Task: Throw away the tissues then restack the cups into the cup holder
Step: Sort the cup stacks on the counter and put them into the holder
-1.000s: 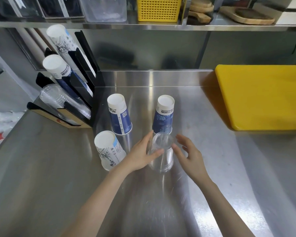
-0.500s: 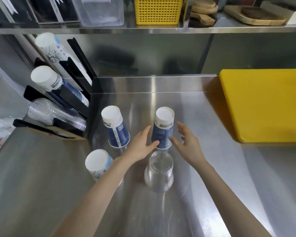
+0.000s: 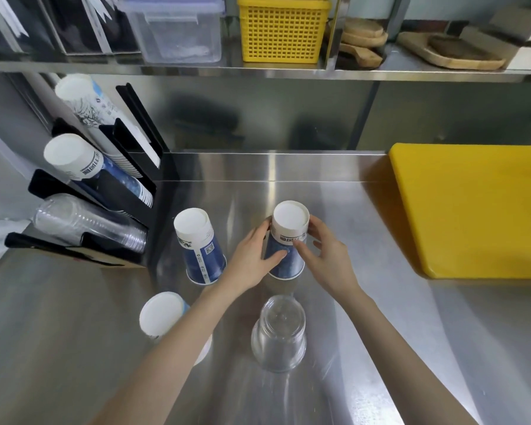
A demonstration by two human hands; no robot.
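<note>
I'm gripping the far blue cup point(image 3: 286, 240) with both hands on the counter point(image 3: 380, 317).

My left hand point(image 3: 253, 262) is curling round the cup's left side and my right hand point(image 3: 327, 256) is curling round its right side, thumbs lying across the front; the cup is standing upside down near the middle of the counter. A second blue cup point(image 3: 200, 245) is standing inverted just beside my left hand, a white cup point(image 3: 163, 314) is sitting partly hidden under my left forearm, and a clear cup point(image 3: 279, 332) is standing inverted between my forearms, nearer to me. The cup holder point(image 3: 111, 191) is leaning at the counter's left edge, carrying white, blue and clear stacks. A yellow board point(image 3: 472, 210) is lying to the right.
</note>
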